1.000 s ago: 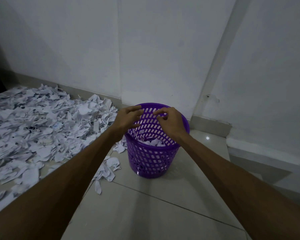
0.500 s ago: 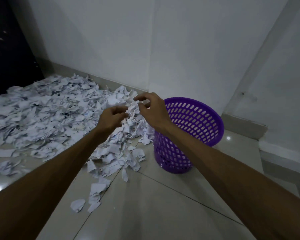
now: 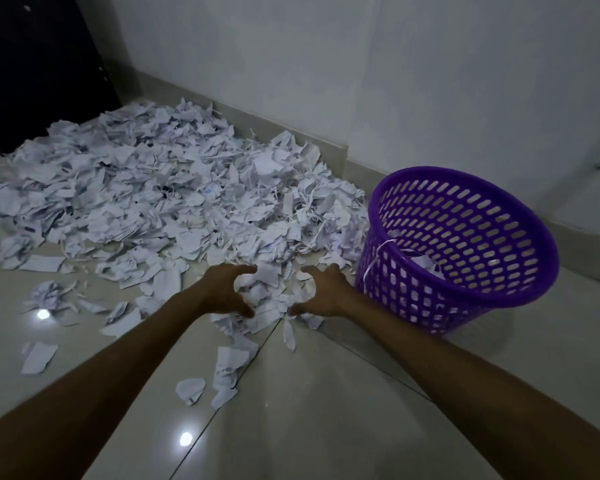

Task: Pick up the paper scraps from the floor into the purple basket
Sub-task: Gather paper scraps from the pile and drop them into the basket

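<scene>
- My left hand [image 3: 224, 292] and right hand [image 3: 326, 292] were down at the near edge of the paper scraps [image 3: 174, 202], fingers curved like claws either side of a small clump [image 3: 267, 292]; I could not tell whether they had closed on it or only bracketed it.
- The scraps spread from that clump far to the left and back to the wall, with a few strays lying nearer on the floor [image 3: 326, 393].
- The purple basket [image 3: 520, 292] stood just right of my right hand, a few scraps already showing inside.
- I judged the paper light, limp and loose: best scooped from both sides and squeezed into a wad, or pieces would likely flutter off.
- Dim light blurred the heap's depth; the basket's bottom was hidden, and something pale at the right edge was cut off.
</scene>
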